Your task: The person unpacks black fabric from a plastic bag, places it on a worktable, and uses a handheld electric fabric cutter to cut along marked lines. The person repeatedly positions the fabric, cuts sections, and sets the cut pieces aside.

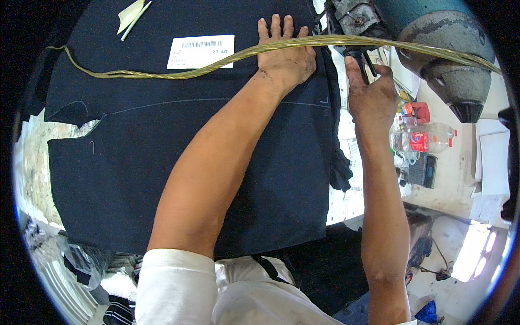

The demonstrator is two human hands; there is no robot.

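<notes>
My left hand (285,62) lies flat with fingers spread on the dark navy fabric (271,179), near its right edge. A thin pale chalk line (179,102) curves across the cloth below that hand. My right hand (375,97) is wrapped round the black handle (362,58) of a cloth cutting machine (441,40) with a teal and worn grey metal body. The machine stands at the fabric's right edge; its blade is hidden from here. A yellowish clear-sheathed cable (162,75) runs over the cloth, above my left hand, and across the machine.
A white printed label (189,52) and pale folded scraps (131,19) lie on the cloth. To the right are a plastic bottle (433,137), a red container (421,112), a dark flat device (429,172) and white papers (494,162). Clear plastic wrapping (81,260) sits at lower left.
</notes>
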